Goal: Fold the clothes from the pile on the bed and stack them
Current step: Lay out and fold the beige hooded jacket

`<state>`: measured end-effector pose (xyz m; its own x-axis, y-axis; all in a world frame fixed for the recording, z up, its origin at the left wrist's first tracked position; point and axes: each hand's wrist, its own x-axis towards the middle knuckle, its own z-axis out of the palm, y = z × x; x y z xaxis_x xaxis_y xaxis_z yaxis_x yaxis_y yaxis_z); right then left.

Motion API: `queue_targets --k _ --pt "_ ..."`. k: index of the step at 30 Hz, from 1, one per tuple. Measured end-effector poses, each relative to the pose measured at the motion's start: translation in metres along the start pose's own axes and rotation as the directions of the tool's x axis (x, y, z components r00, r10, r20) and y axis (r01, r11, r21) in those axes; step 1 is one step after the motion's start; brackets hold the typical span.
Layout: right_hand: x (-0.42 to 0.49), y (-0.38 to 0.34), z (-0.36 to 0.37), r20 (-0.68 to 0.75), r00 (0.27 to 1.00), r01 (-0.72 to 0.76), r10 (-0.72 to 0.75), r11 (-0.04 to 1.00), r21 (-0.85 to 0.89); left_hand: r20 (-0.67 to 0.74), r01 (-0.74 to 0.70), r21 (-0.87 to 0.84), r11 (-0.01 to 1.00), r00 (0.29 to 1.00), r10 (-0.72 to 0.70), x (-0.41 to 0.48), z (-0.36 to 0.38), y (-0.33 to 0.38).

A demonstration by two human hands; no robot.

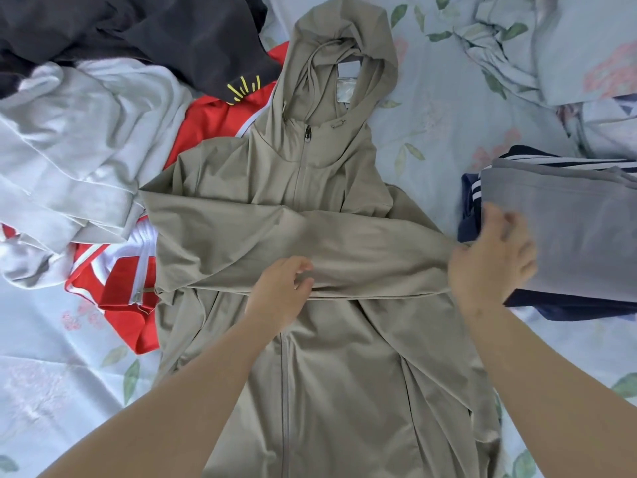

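A khaki hooded zip jacket (310,357) lies flat and front up on the bed, hood pointing away from me. One sleeve (362,257) is folded across its chest and stretches from left to right. My left hand (281,288) pinches that sleeve's lower edge near the zip. My right hand (493,257) is motion-blurred at the sleeve's right end, fingers spread over the edge of the folded stack (568,229). The cuff is hidden under this hand. The stack has a grey garment on top of a navy one with white stripes.
Unfolded clothes are heaped at the left: a light grey garment (69,139), a red and white one (117,281) and a black one (155,32). A floral bedsheet (431,98) covers the bed, and crumpled bedding (551,46) lies at the back right.
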<state>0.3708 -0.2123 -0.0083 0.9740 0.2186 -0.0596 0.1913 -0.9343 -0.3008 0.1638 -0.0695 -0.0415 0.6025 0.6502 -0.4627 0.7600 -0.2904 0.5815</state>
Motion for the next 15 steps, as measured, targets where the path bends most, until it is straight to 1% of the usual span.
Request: queue_targets --k 1,3,4,5,6,7,8,9,11,12,14,15 --pt "-0.005 -0.009 0.006 0.029 0.991 0.129 -0.128 0.992 -0.014 -0.019 0.024 -0.005 1.0 1.0 -0.024 0.001 -0.002 -0.001" --pt "-0.014 -0.027 0.02 0.084 0.933 0.354 -0.35 0.934 -0.036 -0.068 0.092 0.013 0.996 0.994 -0.091 0.003 -0.008 -0.006" --pt "-0.018 -0.037 0.027 0.128 0.904 0.417 -0.409 0.908 -0.044 -0.089 0.134 0.038 0.99 0.987 -0.131 0.005 -0.011 -0.008" --pt "-0.019 -0.046 0.034 0.215 0.885 0.429 -0.413 0.903 -0.029 -0.103 0.176 0.063 0.982 0.98 -0.169 0.006 -0.015 -0.012" --pt "-0.019 -0.054 0.041 0.343 0.869 0.373 -0.357 0.928 0.022 -0.107 0.219 0.079 0.973 0.972 -0.21 0.008 -0.018 -0.017" --pt "-0.018 -0.06 0.047 0.487 0.832 0.267 -0.264 0.962 0.065 -0.105 0.259 0.088 0.962 0.963 -0.25 0.009 -0.021 -0.022" --pt "-0.017 -0.062 0.054 0.588 0.79 0.158 -0.175 0.984 0.081 -0.1 0.295 0.095 0.951 0.953 -0.285 0.011 -0.025 -0.027" --pt "-0.016 -0.061 0.059 0.612 0.781 0.096 -0.127 0.992 0.084 -0.095 0.315 0.112 0.942 0.947 -0.306 0.012 -0.028 -0.032" --pt "-0.013 -0.057 0.061 0.52 0.851 0.032 -0.077 0.995 0.095 -0.107 0.311 0.155 0.938 0.949 -0.297 0.013 -0.034 -0.041" --pt "-0.011 -0.055 0.058 0.459 0.887 -0.014 -0.048 0.991 0.131 -0.135 0.291 0.152 0.944 0.953 -0.272 0.013 -0.037 -0.043" --pt "-0.004 -0.047 0.05 0.351 0.935 -0.132 0.051 0.969 0.21 -0.206 0.216 0.095 0.972 0.959 -0.193 0.013 -0.042 -0.045" --pt "0.001 -0.042 0.045 0.303 0.947 -0.185 0.11 0.955 0.232 -0.229 0.16 0.068 0.985 0.963 -0.141 0.014 -0.044 -0.045"
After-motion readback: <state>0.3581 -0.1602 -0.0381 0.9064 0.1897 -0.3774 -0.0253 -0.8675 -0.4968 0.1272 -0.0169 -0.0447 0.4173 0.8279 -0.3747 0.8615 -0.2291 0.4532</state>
